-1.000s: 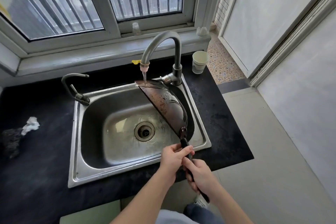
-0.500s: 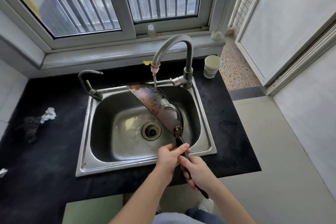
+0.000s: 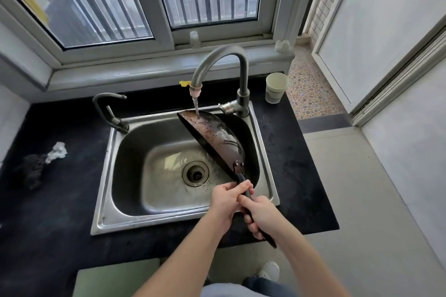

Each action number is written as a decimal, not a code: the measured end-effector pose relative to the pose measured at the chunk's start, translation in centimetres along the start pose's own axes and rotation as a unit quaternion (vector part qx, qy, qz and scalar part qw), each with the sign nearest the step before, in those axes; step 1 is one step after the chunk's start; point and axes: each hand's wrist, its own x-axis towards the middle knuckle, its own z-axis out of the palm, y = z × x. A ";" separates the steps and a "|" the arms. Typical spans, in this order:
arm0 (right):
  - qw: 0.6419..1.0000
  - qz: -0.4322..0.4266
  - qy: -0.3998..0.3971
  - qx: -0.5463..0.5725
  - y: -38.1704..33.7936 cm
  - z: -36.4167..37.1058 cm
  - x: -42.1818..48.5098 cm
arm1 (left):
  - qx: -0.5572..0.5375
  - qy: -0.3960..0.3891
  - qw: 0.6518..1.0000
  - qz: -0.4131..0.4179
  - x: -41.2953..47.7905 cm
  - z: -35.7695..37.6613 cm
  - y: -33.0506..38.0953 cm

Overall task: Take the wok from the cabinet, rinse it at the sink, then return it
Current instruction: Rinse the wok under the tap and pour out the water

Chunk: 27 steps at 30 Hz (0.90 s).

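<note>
A dark, rust-stained wok [image 3: 212, 137] is tipped steeply on its edge over the right half of the steel sink [image 3: 120, 200]. Water runs from the tall curved faucet [image 3: 224, 55] onto the wok's far rim and pools around the drain [image 3: 195, 173]. Both hands grip the wok's long black handle [image 3: 243, 188]: my left hand [image 3: 226, 202] nearer the wok, my right hand [image 3: 259, 214] behind it, toward the handle's end. The cabinet is out of view.
A paper cup [image 3: 276, 88] stands on the black counter [image 3: 48, 224] right of the faucet. A small second tap [image 3: 108, 111] sits at the sink's back left. A dark scrubber and crumpled white tissue [image 3: 56, 149] lie at left. The window sill runs behind.
The wok stays tilted under the stream with both hands on the handle; more water now spreads over the sink floor. My view has shifted, so the sink sits further right in frame.
</note>
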 end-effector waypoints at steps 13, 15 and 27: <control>0.994 -0.080 -0.045 -0.058 -1.5 0.7 0.3 | -0.082 0.009 0.996 0.029 -0.3 -1.9 1.4; 0.990 -0.105 -0.052 -0.084 -0.5 0.8 0.2 | -0.086 0.006 0.996 0.021 -0.3 -2.4 0.7; 0.993 -0.073 -0.086 -0.023 4.1 2.1 -1.3 | -0.160 -0.119 0.979 -0.048 -2.0 -4.9 -2.6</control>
